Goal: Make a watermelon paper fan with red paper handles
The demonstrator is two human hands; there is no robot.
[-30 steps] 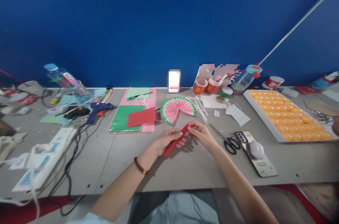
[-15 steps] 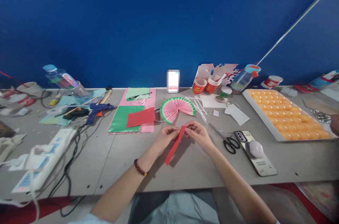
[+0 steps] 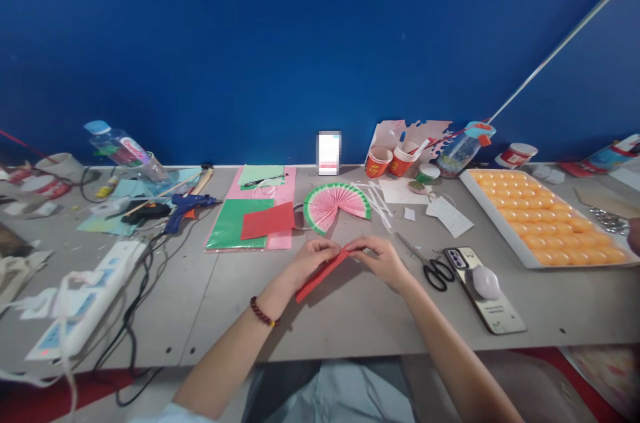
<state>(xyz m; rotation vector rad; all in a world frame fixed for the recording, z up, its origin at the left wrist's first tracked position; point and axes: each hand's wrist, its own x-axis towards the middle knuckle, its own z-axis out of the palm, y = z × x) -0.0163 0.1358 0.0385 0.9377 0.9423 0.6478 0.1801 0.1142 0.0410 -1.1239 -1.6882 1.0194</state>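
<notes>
My left hand [image 3: 309, 264] and right hand [image 3: 381, 261] both pinching red strip [image 3: 323, 274], held slanted over tabletop [image 3: 350, 323], near side of paper fan [image 3: 327, 205]. Strip's upper end partly covered by my grip. Two red cups [image 3: 378, 163]: right one holds sticks [image 3: 421, 147]; gold print too small to read. White tray [image 3: 499, 217]: rows of orange balls [image 3: 547, 216]. Blue-lidded jar [image 3: 456, 155]: contents unclear. Bottle [image 3: 109, 139], far left: label [image 3: 132, 151] lettering blurred. Phone [image 3: 500, 317]: small print unreadable, white round thing [image 3: 485, 282] on top. Another person's hand [image 3: 635, 235] cut off at right edge.
</notes>
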